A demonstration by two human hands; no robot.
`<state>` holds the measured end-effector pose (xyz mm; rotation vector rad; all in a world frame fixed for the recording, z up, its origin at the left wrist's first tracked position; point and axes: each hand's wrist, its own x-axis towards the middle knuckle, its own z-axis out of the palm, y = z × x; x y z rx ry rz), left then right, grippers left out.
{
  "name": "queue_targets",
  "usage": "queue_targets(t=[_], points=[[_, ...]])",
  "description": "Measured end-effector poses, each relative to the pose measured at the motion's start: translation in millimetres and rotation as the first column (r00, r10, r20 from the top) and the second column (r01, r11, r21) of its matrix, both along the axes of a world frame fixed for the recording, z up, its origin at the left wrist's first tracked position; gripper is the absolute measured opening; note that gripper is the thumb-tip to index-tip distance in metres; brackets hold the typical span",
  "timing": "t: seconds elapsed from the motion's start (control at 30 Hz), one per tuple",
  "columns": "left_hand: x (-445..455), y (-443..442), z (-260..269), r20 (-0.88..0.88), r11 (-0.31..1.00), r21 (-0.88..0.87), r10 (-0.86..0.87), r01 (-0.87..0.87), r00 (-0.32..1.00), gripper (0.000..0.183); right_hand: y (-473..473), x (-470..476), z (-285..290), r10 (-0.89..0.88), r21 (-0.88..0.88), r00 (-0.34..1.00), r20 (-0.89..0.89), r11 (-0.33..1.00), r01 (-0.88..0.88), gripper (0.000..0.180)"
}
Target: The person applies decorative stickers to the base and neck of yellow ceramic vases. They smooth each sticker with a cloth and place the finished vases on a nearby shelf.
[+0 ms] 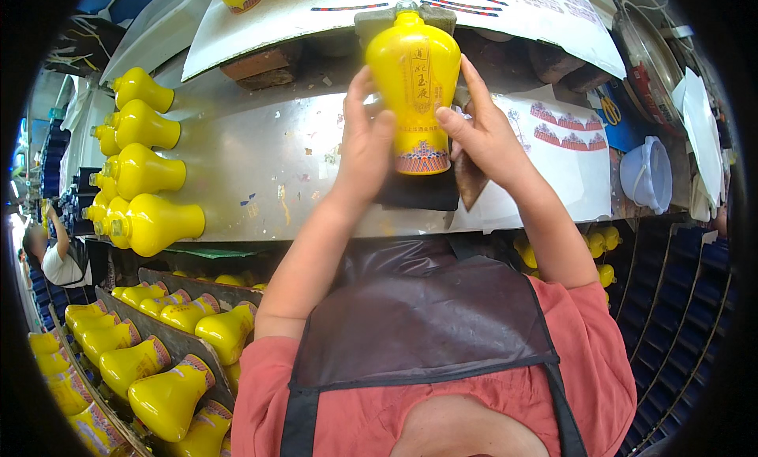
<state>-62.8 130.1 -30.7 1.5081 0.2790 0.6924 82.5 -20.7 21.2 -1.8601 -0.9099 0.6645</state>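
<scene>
A glossy yellow glass bottle (414, 66) with gold lettering and a patterned band (423, 157) around its base is between my hands, its clear neck pointing away from me. My left hand (366, 140), slightly blurred, grips its left side. On the right side, my right hand (488, 122) has its thumb on the front of the bottle and a finger along the edge. A brown pointed piece (472, 182) shows under my right palm; its kind is unclear. Behind the neck is a grey block (370, 23), and below the base lies a black pad (417, 198). Whether the bottle rests on either is hidden.
Plain yellow bottles (157, 220) lie along the metal bench's (249, 161) left end. Patterned decal sheets (568, 125) lie right, near a pale bucket (646, 176) and yellow-handled scissors (610, 109). Narrow strips (349, 7) lie on a raised white board. Decorated bottles (172, 398) fill racks lower left; a person (62, 256) is far left.
</scene>
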Motion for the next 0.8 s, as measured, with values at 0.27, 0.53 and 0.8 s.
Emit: queue_targets(t=[0.27,0.53,0.8], points=[[-5,-4,9,0.001,0.991,-0.130,-0.029,0.028,1.000,0.075,1,-5,-3,-0.035,-0.013,0.999,-0.008,0.999,0.035,0.090],[1,-13,13,-0.011,0.990,-0.142,-0.019,0.017,1.000,0.081,5,-15,-27,-0.031,0.124,0.995,0.097,0.992,0.019,0.089],[-1,-12,16,-0.010,0.988,-0.150,-0.037,0.036,0.999,0.082,2,-10,-22,-0.018,0.121,0.999,0.038,0.993,0.014,0.092]])
